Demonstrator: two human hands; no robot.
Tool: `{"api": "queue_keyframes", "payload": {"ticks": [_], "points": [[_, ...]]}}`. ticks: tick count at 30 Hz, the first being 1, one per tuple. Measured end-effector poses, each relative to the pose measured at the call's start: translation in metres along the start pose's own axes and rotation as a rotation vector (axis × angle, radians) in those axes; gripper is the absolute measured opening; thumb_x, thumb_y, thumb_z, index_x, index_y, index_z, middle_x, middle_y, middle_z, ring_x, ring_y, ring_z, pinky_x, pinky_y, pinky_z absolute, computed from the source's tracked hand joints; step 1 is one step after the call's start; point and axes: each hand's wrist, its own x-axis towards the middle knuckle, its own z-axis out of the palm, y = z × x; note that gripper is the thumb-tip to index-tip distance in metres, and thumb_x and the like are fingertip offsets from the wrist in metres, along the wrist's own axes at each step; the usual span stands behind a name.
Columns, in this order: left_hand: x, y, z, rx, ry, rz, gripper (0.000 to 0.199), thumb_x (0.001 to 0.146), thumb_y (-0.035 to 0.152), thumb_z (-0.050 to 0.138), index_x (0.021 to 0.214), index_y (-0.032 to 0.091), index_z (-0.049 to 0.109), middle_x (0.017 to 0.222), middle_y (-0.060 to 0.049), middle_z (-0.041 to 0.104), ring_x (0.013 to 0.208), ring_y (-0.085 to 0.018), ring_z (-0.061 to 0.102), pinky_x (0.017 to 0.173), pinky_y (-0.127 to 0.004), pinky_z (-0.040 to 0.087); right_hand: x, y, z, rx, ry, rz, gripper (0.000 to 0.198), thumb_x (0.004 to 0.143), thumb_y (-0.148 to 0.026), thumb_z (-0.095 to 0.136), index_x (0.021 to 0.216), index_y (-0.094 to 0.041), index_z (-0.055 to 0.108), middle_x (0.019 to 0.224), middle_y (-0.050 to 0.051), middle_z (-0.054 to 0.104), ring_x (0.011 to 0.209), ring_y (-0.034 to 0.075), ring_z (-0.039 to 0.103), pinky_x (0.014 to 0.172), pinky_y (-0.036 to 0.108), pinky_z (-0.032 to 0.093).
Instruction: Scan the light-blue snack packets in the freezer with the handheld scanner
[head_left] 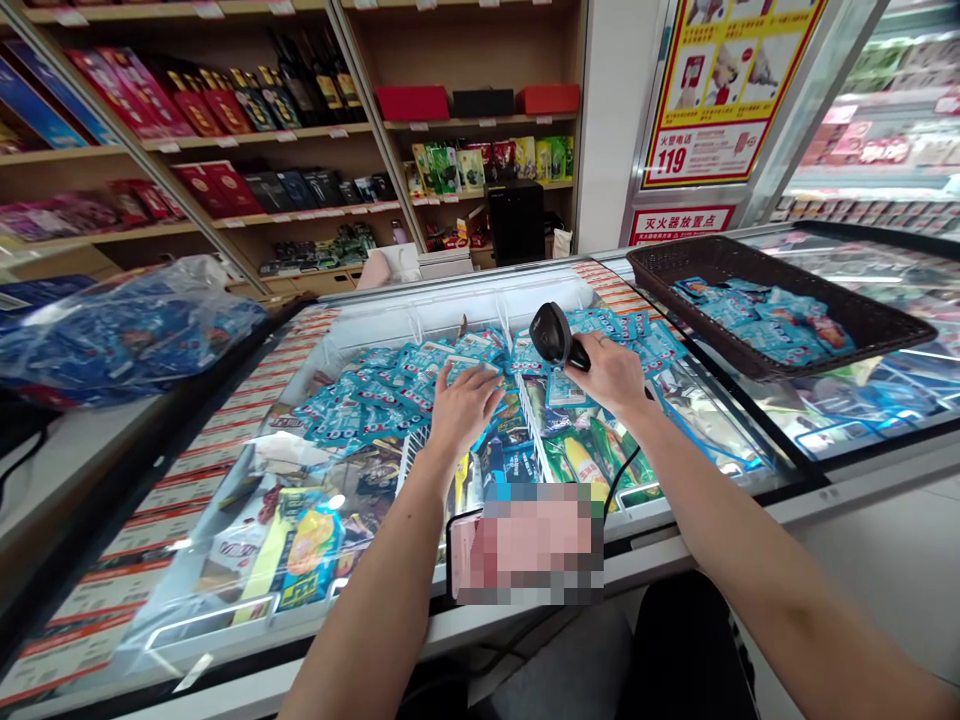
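My right hand (611, 376) is wrapped round the handle of a black handheld barcode scanner (551, 333), whose head points to the left. Small blue snack packets (367, 395) lie in a wide heap over the glass top of a chest freezer (210, 480). On the near side of that heap, my left hand (466, 405) rests with its fingers stretched out over the packets. Whether its fingertips press on one packet cannot be made out. A phone (463, 560), mostly blurred out, lies at the freezer's front edge between my forearms.
A dark woven basket (885, 320) with more blue packets stands at the right. On the left is a clear plastic bag (135, 325) full of blue packages. The scanner's black cable (621, 470) runs down past the phone. Stocked shelves (270, 135) line the back.
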Motion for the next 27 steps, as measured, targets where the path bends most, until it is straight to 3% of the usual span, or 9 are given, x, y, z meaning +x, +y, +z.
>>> {"api": "queue_keyframes", "payload": {"ticks": [6,10,15,18,21,27], "points": [[-0.003,-0.010,0.006,0.073,0.118,-0.192,0.032,0.088,0.038,0.038,0.088,0.023,0.066,0.106,-0.006,0.065,0.112,-0.024,0.049,0.107,-0.053,0.015,0.002,0.006,0.001,-0.007,0.021,0.070,0.033,0.081,-0.038,0.052,0.109,-0.022,0.056,0.100,0.006,0.063,0.084,0.022,0.059,0.063,0.029,0.037],[-0.003,-0.006,0.004,0.153,0.120,-0.183,0.034,0.089,0.036,0.035,0.094,0.022,0.065,0.107,-0.008,0.065,0.112,-0.025,0.050,0.108,-0.052,0.015,0.002,0.006,0.001,-0.011,0.009,0.093,0.033,0.081,-0.038,0.051,0.109,-0.021,0.056,0.100,0.007,0.064,0.083,0.021,0.060,0.062,0.028,0.038],[0.003,-0.002,0.006,0.136,0.038,-0.035,0.039,0.091,0.031,0.031,0.123,0.023,0.052,0.126,-0.008,0.056,0.124,-0.022,0.044,0.108,-0.045,0.022,0.003,0.003,0.000,-0.001,-0.025,0.080,0.034,0.081,-0.038,0.053,0.109,-0.021,0.056,0.100,0.007,0.063,0.083,0.021,0.060,0.063,0.028,0.038],[0.005,-0.003,0.007,0.074,-0.055,0.034,0.040,0.092,0.029,0.029,0.126,0.025,0.050,0.128,-0.006,0.055,0.122,-0.020,0.046,0.105,-0.041,0.027,0.004,0.003,-0.002,0.010,-0.024,0.081,0.033,0.081,-0.040,0.053,0.109,-0.022,0.056,0.099,0.006,0.064,0.083,0.021,0.060,0.062,0.028,0.038],[0.006,-0.003,0.006,0.039,-0.120,0.000,0.038,0.092,0.032,0.029,0.119,0.026,0.056,0.122,-0.005,0.060,0.113,-0.020,0.053,0.098,-0.039,0.033,0.004,0.004,-0.004,0.021,-0.023,0.084,0.034,0.083,-0.040,0.051,0.111,-0.022,0.056,0.100,0.006,0.063,0.084,0.021,0.061,0.063,0.028,0.039],[0.021,0.001,0.004,-0.030,-0.095,-0.166,0.045,0.091,0.047,0.027,0.109,0.025,0.061,0.106,-0.006,0.066,0.096,-0.020,0.059,0.083,-0.033,0.042,0.004,0.003,-0.006,0.021,-0.032,0.092,0.035,0.083,-0.042,0.051,0.110,-0.021,0.056,0.101,0.008,0.063,0.083,0.021,0.061,0.062,0.029,0.039]]}}
